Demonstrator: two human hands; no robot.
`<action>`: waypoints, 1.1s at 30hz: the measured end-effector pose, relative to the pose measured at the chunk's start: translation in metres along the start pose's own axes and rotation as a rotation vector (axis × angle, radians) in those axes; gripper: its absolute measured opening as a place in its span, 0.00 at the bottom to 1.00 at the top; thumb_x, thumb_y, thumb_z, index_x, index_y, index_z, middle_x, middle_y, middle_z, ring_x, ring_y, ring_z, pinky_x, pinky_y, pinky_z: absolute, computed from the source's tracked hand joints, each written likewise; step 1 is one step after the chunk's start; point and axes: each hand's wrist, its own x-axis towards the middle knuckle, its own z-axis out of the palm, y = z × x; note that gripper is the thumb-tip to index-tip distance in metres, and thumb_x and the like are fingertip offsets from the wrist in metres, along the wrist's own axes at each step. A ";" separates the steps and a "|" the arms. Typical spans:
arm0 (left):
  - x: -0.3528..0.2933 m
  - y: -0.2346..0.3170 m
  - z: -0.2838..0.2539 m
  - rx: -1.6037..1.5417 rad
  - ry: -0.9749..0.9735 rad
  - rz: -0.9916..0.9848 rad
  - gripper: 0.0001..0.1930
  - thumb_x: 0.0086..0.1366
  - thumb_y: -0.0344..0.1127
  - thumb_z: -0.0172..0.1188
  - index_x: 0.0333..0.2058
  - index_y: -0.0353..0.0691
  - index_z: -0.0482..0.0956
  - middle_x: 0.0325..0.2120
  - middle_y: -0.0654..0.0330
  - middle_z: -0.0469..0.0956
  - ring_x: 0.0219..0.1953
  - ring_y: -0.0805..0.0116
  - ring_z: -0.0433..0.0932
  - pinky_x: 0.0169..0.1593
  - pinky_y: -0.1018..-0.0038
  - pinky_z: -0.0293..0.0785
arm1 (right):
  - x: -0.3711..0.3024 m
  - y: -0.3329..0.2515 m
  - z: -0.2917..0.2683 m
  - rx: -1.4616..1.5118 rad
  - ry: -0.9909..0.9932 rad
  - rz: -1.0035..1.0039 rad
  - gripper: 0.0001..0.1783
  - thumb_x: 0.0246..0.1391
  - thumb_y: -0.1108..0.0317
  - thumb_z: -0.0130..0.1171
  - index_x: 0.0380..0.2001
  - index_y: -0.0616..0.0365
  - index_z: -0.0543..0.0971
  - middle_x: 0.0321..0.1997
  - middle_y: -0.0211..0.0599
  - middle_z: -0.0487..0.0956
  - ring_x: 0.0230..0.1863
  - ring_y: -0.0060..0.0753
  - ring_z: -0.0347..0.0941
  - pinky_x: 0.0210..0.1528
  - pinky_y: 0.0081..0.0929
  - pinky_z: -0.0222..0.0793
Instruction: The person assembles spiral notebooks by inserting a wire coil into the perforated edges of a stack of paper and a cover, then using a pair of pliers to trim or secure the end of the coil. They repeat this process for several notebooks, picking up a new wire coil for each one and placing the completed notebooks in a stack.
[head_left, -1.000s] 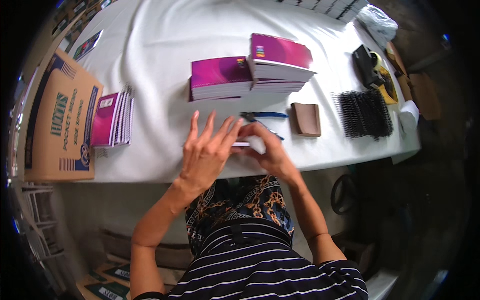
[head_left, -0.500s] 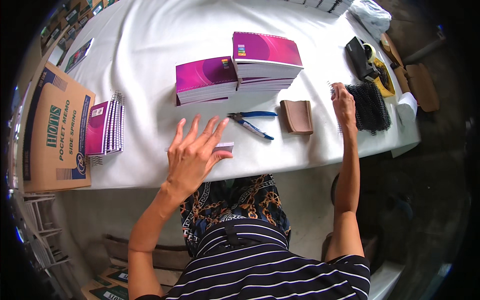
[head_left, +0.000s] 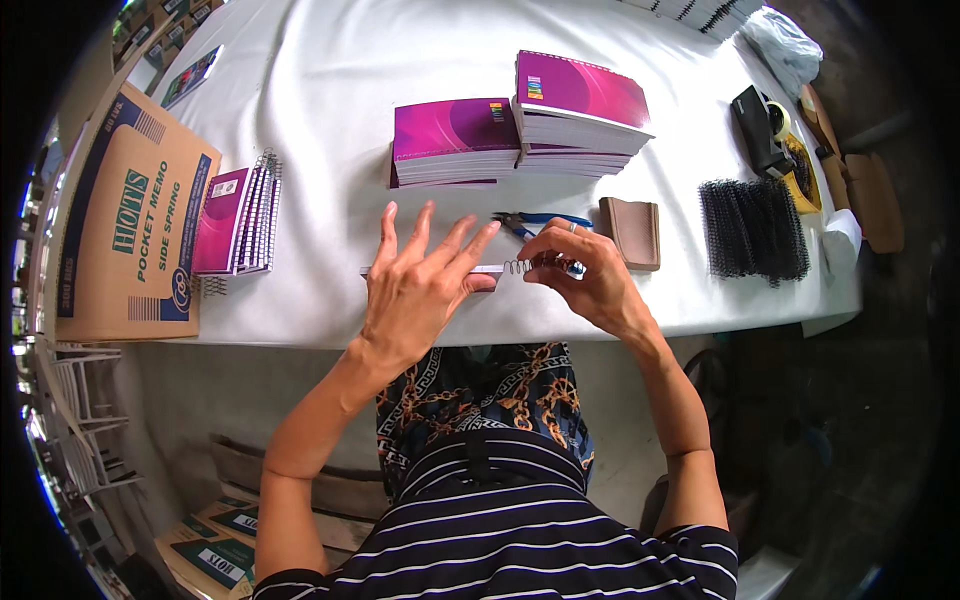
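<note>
My left hand (head_left: 415,290) rests with fingers spread over a small memo pad (head_left: 484,284) near the table's front edge. Most of the pad is hidden beneath it; a strip shows by the thumb. At the pad's right end, my right hand (head_left: 597,278) pinches a dark wire spiral coil (head_left: 514,267), its free tip pointing left at the pad's edge. Whether the tip has entered the holes I cannot tell. Blue-handled pliers (head_left: 556,218) lie just behind my right hand, partly covered by it. A brown curved block (head_left: 630,235) sits to their right.
Two stacks of purple-covered pads (head_left: 455,130) stand at mid-table. Black spiral coils (head_left: 755,230) are heaped at the right, near a black box (head_left: 760,130) and a yellow container (head_left: 802,180). At the left, spiral-bound notebooks (head_left: 225,220) lean by a cardboard box (head_left: 130,220).
My right hand has come left from the heap of black coils to the pad, bringing one coil. My left hand stays spread on the pad. The whole view has shifted slightly.
</note>
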 end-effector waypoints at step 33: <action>0.002 -0.009 -0.026 -0.232 -0.499 0.209 0.26 0.60 0.56 0.59 0.58 0.64 0.75 0.50 0.70 0.80 0.44 0.65 0.82 0.36 0.67 0.82 | -0.029 0.040 -0.094 -0.967 -0.183 0.141 0.42 0.25 0.70 0.80 0.51 0.45 0.76 0.71 0.38 0.61 0.68 0.51 0.60 0.69 0.48 0.61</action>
